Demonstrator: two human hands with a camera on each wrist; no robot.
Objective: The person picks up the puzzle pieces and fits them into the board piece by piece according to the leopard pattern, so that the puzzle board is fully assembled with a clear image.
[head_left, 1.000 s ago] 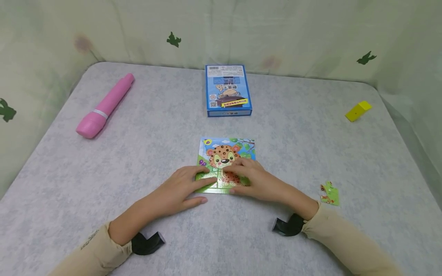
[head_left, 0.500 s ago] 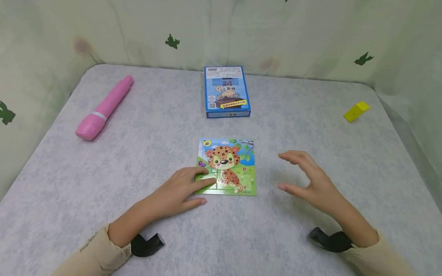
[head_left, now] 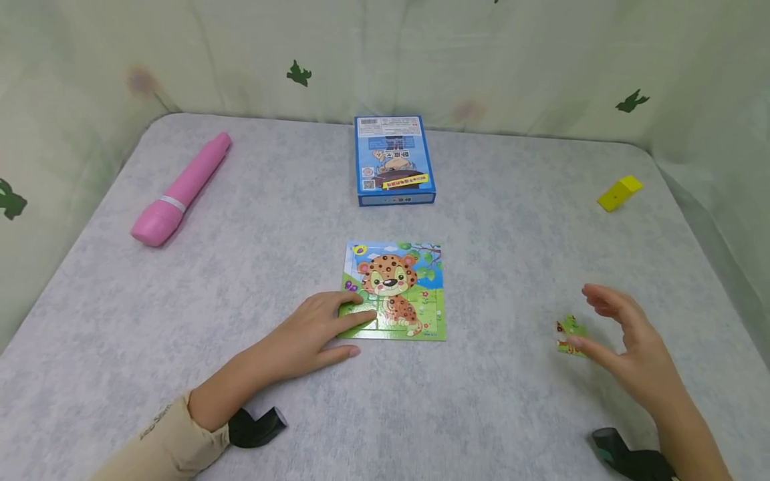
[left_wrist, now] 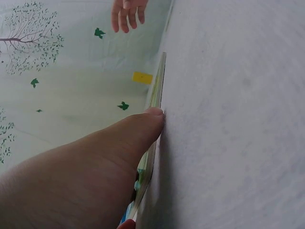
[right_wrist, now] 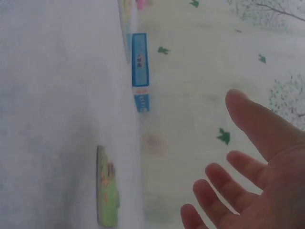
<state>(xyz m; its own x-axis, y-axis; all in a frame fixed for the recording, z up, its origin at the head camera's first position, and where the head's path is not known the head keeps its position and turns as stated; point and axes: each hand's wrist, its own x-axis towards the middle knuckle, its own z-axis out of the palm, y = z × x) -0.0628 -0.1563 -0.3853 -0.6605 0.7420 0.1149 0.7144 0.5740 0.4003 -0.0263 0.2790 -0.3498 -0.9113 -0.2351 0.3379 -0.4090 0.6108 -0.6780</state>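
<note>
A square jigsaw puzzle [head_left: 415,314] with a cartoon leopard lies near the middle of the table. My left hand [head_left: 319,331] rests on its lower left corner, fingers extended over the pieces and thumb by the front edge. Off to the right lies a loose green puzzle piece [head_left: 568,327], partly covered by my right thumb in the head view. My right hand [head_left: 634,347] hovers beside that piece with thumb and fingers spread and nothing between them. The right wrist view shows the puzzle piece [right_wrist: 108,195] on the table, apart from the fingers.
A blue box [head_left: 395,160] stands behind the puzzle at the table's back edge. The pink microphone-shaped object [head_left: 183,190] lies at the back left. At the right side is a yellow block [head_left: 619,194]. A patterned curtain [head_left: 511,67] hangs behind the table.
My right hand has left the puzzle and moved right, over to the loose piece. The left hand has stayed on the puzzle's lower left.
</note>
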